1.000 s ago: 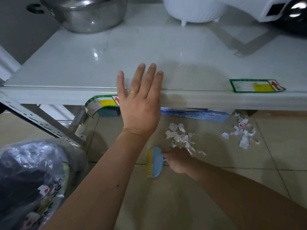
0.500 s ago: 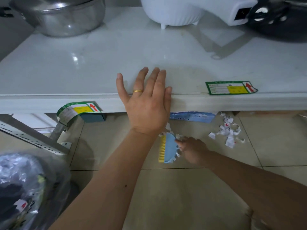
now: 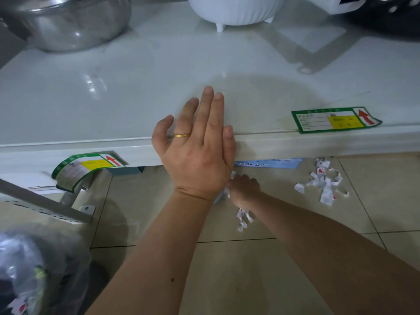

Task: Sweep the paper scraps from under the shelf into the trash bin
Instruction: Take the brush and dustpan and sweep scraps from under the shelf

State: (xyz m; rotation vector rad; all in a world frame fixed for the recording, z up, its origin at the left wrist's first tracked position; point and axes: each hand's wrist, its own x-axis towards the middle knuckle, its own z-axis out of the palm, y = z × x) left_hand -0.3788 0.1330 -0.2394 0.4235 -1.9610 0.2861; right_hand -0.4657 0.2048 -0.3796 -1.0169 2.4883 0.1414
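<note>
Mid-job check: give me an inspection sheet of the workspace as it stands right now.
Surface: tiled floor under a white shelf.
Job's things: scrap pile on the floor at right; few scraps by the right wrist; lined trash bin lower left; brush mostly hidden.
Clutter: steel pot, white appliance, green labels.
Hands: left hand flat on the shelf edge; right hand low at the floor, grip hidden.
Cables: nothing seen.
Surroundings: metal frame leg.

Left hand flat, right hand low

Left hand [image 3: 195, 153] is spread palm-down, fingers together and pointing far, ring on one finger. Right hand [image 3: 244, 187] sits curled just right of that wrist, forearm running near-right.
</note>
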